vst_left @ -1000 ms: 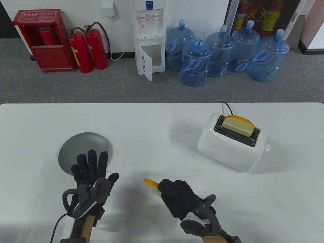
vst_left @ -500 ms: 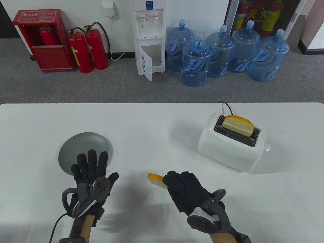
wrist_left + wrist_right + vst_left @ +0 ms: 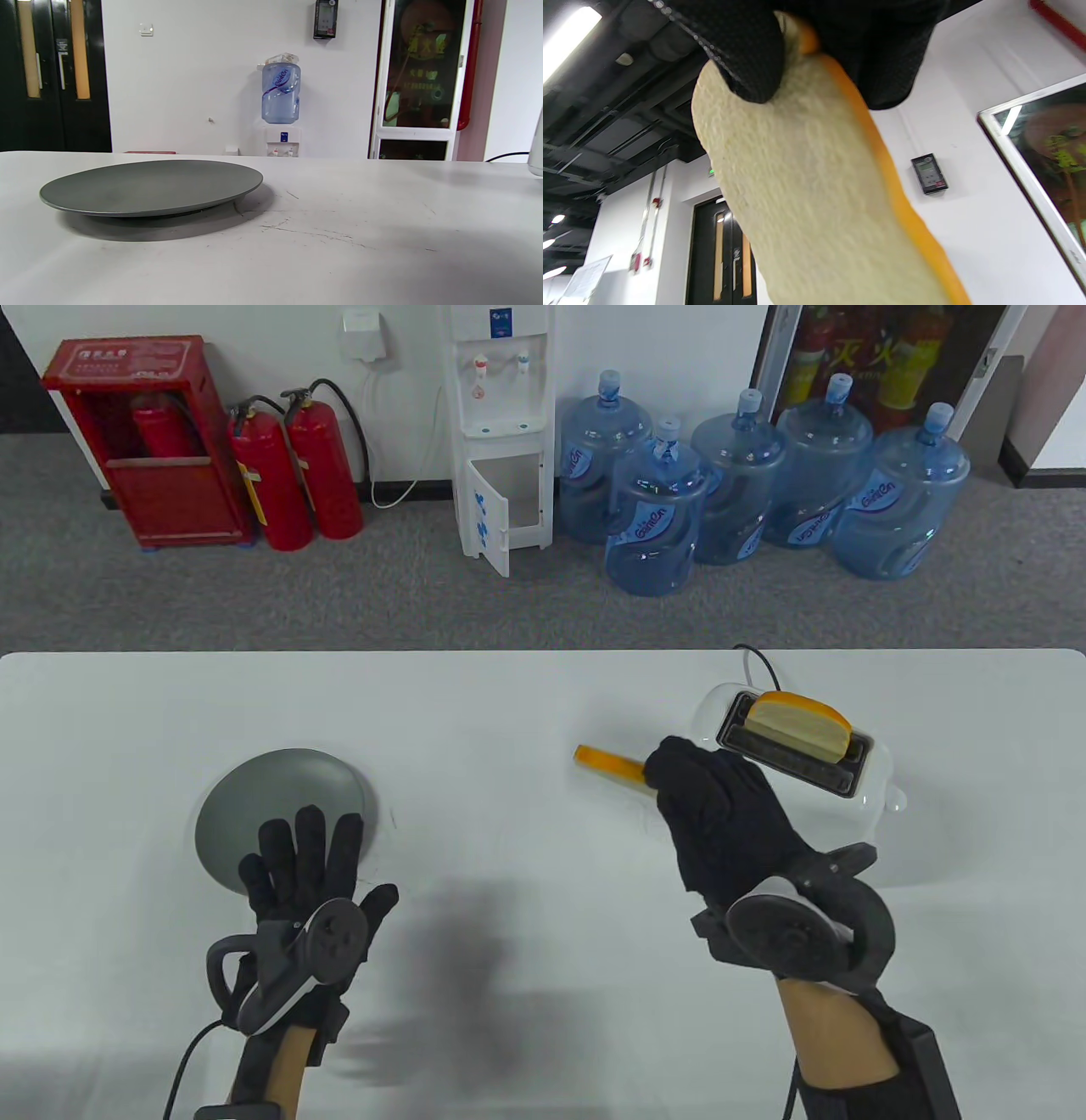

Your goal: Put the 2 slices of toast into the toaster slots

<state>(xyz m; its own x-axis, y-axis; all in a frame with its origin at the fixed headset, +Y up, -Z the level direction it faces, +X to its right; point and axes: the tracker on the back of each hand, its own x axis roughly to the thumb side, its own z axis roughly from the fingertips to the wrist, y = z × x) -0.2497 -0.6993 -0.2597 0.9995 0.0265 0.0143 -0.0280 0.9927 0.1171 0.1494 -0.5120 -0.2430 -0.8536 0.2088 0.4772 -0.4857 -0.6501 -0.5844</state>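
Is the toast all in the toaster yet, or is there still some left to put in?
Halfway. One slice already stands in the far slot of the toaster. The second slice is in the right hand, whose grip pinches it in the air just left of the toaster. That slice has yet to go into the empty near slot. The left hand lies open by the grey plate, which holds no toast.

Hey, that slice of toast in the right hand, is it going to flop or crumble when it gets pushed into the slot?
Probably not. The slice of toast juts out straight from the right hand without sagging, so it looks stiff. Held only at one end, it seems light. Its face looks porous in the right wrist view, so it likely grips well against the glove.
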